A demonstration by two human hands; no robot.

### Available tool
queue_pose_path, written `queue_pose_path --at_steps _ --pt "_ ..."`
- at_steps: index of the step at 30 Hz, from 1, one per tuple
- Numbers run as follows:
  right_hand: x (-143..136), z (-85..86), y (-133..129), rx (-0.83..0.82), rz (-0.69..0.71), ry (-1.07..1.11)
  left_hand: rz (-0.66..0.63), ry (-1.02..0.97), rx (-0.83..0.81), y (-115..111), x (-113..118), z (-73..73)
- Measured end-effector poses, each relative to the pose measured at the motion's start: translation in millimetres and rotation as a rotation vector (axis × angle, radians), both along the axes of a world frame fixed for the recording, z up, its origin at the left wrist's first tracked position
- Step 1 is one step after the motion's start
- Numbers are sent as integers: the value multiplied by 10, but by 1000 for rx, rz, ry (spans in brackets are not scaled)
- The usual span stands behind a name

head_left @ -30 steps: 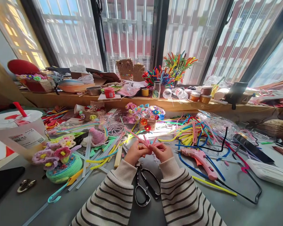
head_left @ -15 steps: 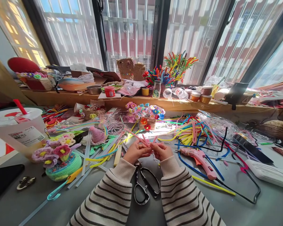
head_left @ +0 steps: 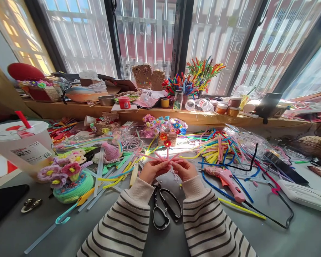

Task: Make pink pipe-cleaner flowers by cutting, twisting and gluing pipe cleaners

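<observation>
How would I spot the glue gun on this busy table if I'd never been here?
Look below the windows to the table, then just right of the striped sleeves. The glue gun lies on its side there, beside the right hand. It is pink and pistol-shaped, with a black cord, unlike the thin coloured stems around it.

Cream sleeves — black-striped, ribbed-cuffed

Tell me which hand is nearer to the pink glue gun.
Right. The right hand is just left of the pink glue gun, fingers at the pink stems; the left hand is farther left, across those stems.
</observation>
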State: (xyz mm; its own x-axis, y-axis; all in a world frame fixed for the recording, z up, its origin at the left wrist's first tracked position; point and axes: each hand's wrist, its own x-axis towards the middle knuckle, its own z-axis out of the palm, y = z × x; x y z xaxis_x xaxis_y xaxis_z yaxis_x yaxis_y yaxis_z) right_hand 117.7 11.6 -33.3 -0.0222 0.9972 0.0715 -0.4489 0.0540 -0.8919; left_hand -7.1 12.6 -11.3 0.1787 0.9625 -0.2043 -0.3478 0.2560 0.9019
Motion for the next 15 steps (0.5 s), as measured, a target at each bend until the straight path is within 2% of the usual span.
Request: queue_pose_path --at_steps 4,7,12,15 --pt "-14 30 -28 -46 -107 5 -4 -48 -40 -9 -2 13" --pt "-17 54 -45 9 -163 -46 16 -63 -37 -9 2 13" --pt "4 59 -44 192 -164 -206 31 -32 -34 -7 15 -5" --pt "0 60 -41 170 -160 -205 -21 -12 -26 -22 24 8"
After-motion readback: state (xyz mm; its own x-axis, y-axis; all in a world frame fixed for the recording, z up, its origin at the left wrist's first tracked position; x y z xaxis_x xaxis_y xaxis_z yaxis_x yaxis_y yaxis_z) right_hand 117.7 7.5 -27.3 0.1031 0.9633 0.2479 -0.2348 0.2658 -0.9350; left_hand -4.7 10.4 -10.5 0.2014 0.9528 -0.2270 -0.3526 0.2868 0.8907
